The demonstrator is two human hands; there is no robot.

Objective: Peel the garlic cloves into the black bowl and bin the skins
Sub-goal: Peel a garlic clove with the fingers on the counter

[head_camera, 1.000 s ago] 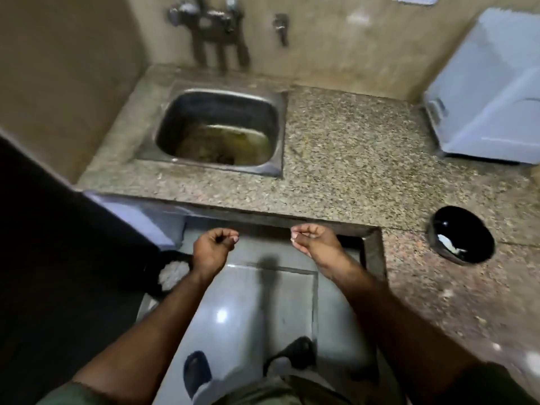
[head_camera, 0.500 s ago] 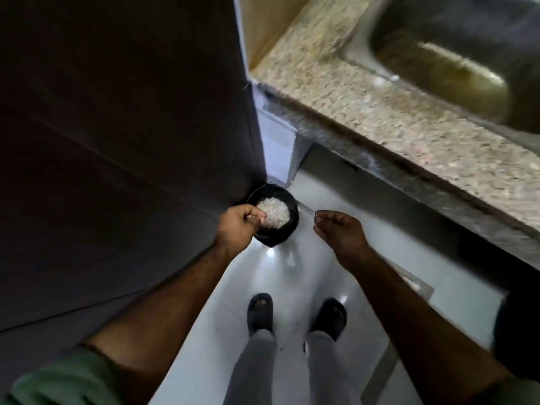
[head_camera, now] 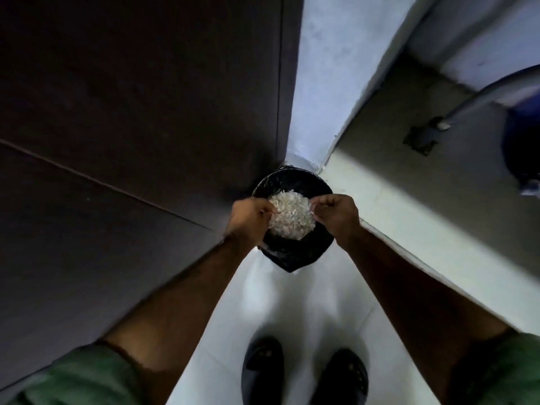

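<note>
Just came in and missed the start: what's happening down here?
A person stands over a black-lined bin in the floor corner, both hands above it. The left hand and right hand have curled fingers at the edges of the pale garlic skins heaped inside. Whether either pinches skins is unclear.

Both arms reach down over the bin (head_camera: 292, 252); left hand (head_camera: 251, 216) and right hand (head_camera: 336, 213) curled, possibly pinching skins.

I can read no text, label, brand, number or sign anywhere in my head view.
</note>
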